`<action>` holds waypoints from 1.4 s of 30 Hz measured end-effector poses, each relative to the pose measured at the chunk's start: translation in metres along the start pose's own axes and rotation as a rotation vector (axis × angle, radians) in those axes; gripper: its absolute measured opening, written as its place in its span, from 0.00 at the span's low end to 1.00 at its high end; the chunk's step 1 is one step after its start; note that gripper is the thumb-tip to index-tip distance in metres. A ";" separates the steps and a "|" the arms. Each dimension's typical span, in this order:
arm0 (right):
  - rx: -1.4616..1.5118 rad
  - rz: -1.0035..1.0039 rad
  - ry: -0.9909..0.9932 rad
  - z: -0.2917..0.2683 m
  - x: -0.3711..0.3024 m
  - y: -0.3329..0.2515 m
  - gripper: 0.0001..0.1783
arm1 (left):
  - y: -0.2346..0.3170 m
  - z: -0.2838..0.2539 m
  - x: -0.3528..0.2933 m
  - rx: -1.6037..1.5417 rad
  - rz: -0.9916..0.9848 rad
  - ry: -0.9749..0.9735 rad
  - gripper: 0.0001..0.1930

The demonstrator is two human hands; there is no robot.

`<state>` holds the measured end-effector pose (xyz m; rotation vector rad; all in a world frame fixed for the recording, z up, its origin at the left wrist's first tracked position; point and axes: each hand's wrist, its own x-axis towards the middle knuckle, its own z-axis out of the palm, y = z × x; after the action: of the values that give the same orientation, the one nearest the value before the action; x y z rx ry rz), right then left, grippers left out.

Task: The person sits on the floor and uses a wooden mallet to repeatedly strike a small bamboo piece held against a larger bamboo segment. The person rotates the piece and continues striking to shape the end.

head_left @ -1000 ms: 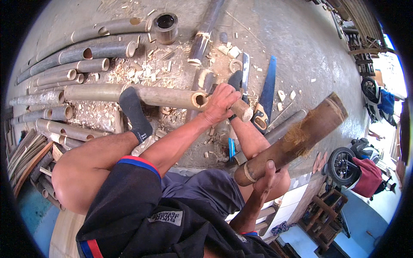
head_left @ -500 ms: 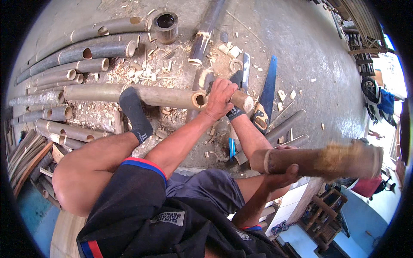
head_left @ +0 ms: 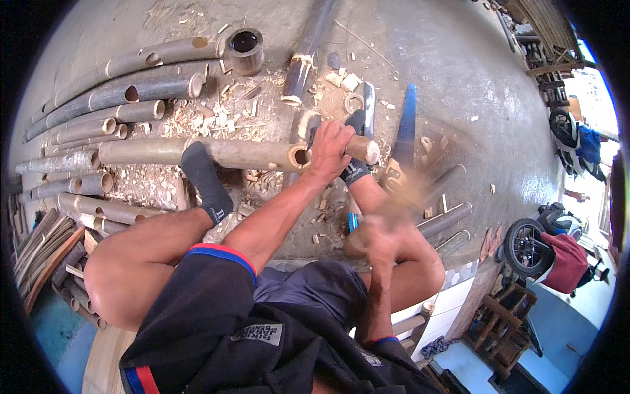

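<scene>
My left hand (head_left: 329,152) is closed round a short, thick wooden rod (head_left: 363,150) whose pale blunt end points right. The rod's other end is hidden by my fingers. Just left of that hand lies a long bamboo tube (head_left: 246,153), its open end (head_left: 300,157) facing right and my left socked foot (head_left: 207,177) resting over it. Above my right knee, my right hand (head_left: 382,238) grips a thick bamboo piece (head_left: 412,197), both smeared by motion. My right socked foot (head_left: 355,141) is beside the rod.
Several bamboo tubes with cut holes (head_left: 141,88) lie at left. A bamboo cup of dark liquid (head_left: 245,51) stands farther off. A blue-bladed handsaw (head_left: 407,121) lies right of my feet, among wood chips (head_left: 203,118). A motorbike (head_left: 528,246) is at far right.
My right hand has swung the thick bamboo piece left and away from me, from level at the right toward the rod. My left hand stays almost in place on the rod.
</scene>
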<state>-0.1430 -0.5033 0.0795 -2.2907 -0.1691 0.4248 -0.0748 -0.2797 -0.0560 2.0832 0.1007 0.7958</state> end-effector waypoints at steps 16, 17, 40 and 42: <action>0.246 0.052 0.196 0.002 -0.014 -0.030 0.37 | -0.008 -0.003 0.000 0.074 0.007 -0.090 0.30; 0.355 0.110 0.305 0.007 -0.014 -0.028 0.37 | -0.008 -0.005 -0.001 0.079 -0.001 -0.091 0.30; 0.554 0.148 0.196 0.037 -0.068 -0.010 0.41 | 0.024 -0.100 0.009 0.029 0.125 0.011 0.22; 0.571 0.164 0.194 0.036 -0.068 -0.003 0.41 | 0.046 -0.116 0.049 -0.105 -0.330 0.108 0.17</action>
<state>-0.2197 -0.4941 0.0755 -1.7700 0.2155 0.2843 -0.1121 -0.2085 0.0510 1.8600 0.4402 0.6937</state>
